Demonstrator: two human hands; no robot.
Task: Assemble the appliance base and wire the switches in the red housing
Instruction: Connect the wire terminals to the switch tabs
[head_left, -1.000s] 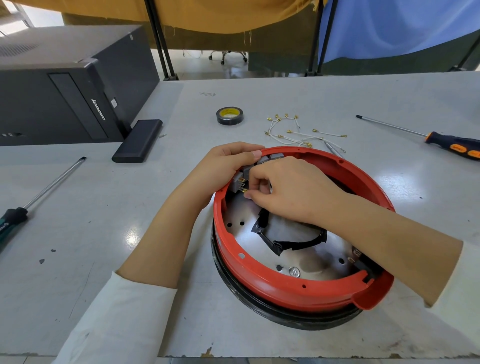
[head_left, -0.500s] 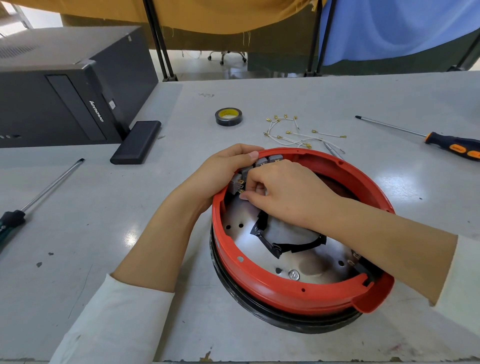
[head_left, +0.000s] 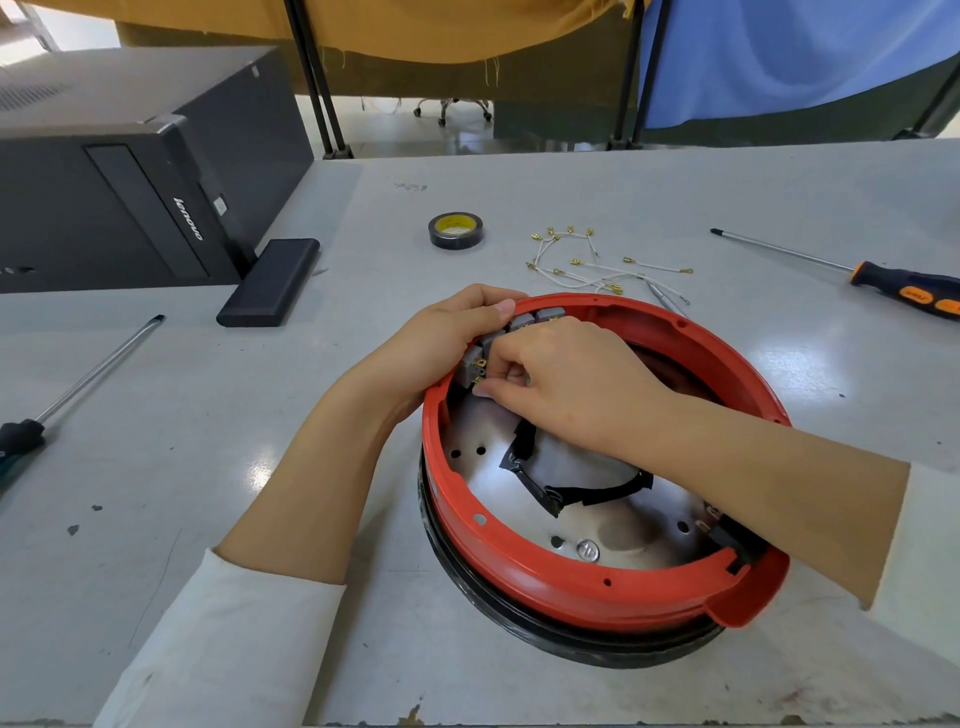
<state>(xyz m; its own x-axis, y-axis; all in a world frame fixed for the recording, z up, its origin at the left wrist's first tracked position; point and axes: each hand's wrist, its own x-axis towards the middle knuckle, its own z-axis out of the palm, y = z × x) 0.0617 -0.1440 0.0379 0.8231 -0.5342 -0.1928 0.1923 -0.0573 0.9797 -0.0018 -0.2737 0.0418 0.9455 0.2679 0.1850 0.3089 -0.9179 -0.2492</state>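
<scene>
Housing (head_left: 566, 587): red ring, lay on the table (head_left: 519, 187) near its front edge, seated on a black base (head_left: 519, 618), with a shiny metal plate (head_left: 488, 447) inside and a black bracket (head_left: 566, 496) on that plate.

Switches (head_left: 524, 325): grey blocks with brass terminals, set in a row against the inner wall at the ring's far-left side, directly under the fingertips of both hands.

Left hand (head_left: 441, 343): curled over the outside of the rim at the switches, fingers wrapped on the wall, thumb side hidden.

Right hand (head_left: 571, 384): reached across the ring's inside, thumb and forefinger pinched together at a terminal on the switches; whether a wire end sat between them could not be told.

Wires (head_left: 597, 265): loose white leads with brass ends, on the table just beyond the ring, apart from both hands.

Tape (head_left: 455, 230): black roll, yellow core, beyond the ring to the left of the wires.

Screwdriver, orange and black handle (head_left: 909, 291): far right. Screwdriver, dark handle (head_left: 78, 384): far left.

Computer (head_left: 130, 171): black tower lying far left, a flat black slab (head_left: 270, 283) beside it.
</scene>
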